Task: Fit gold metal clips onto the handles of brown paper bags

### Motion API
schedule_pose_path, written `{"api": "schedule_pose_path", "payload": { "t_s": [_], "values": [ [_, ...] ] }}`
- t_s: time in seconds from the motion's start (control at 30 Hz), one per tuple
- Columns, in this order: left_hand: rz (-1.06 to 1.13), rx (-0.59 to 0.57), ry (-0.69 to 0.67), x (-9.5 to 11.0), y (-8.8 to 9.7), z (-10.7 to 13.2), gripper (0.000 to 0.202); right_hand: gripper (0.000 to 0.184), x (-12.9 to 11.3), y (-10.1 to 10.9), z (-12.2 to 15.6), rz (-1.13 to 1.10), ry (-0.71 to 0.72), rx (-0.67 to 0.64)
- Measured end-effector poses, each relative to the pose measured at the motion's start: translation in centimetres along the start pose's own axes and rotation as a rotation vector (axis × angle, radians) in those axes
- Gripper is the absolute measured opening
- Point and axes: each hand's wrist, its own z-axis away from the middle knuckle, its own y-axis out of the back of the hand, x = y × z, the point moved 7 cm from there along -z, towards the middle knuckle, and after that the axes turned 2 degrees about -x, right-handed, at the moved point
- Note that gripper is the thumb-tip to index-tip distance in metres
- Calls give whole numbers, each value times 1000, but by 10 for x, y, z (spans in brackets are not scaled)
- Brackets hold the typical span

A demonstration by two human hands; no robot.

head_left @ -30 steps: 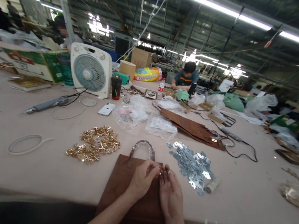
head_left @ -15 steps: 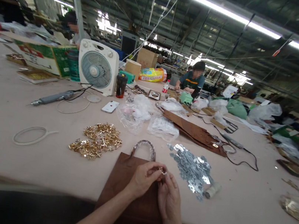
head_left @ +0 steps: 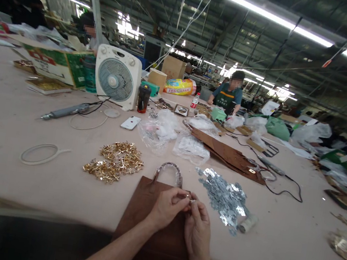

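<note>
My left hand point(head_left: 166, 209) is closed in a pinch on a small gold metal fitting point(head_left: 187, 197), above the upper part of a brown handbag point(head_left: 139, 203). Close against it, my right hand point(head_left: 198, 225) pinches a tiny shiny metal piece point(head_left: 192, 201), too small to name surely. The bag lies at the table's front edge, its plastic-wrapped handle point(head_left: 170, 164) pointing away from me. A pile of gold metal fittings point(head_left: 116, 160) is left of the bag. On the right spreads a heap of flat silver metal plates point(head_left: 223, 198).
Beside the silver heap lies a small pale roll point(head_left: 248, 223). Farther back are clear plastic bags point(head_left: 160, 128), brown bag pieces point(head_left: 228, 155), a phone point(head_left: 130, 122), a fan point(head_left: 118, 76) and a corded tool point(head_left: 65, 111). A co-worker point(head_left: 227, 94) is across the table.
The whole view has shifted slightly. My hands remain together over the bag, with the fingertips of my right hand a little changed in pose. The co-worker across the table is more upright.
</note>
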Motion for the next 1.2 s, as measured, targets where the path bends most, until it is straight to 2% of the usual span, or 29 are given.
{"api": "schedule_pose_path", "payload": {
  "t_s": [0.27,0.53,0.77,0.97,1.2],
  "values": [
    [84,33,36,-4,1,-1,46,29,-1,3,-2,82,78,72],
    [60,45,15,1,2,1,43,29,0,3,-1,84,76,82],
    [105,23,21,-2,1,0,45,32,3,4,-3,59,31,46],
    [193,-24,69,-9,0,-3,46,29,2,-6,-2,-37,-73,-42],
    [225,-45,108,-8,-1,-4,45,27,-2,-14,-2,-30,-123,-130]
  ]
}}
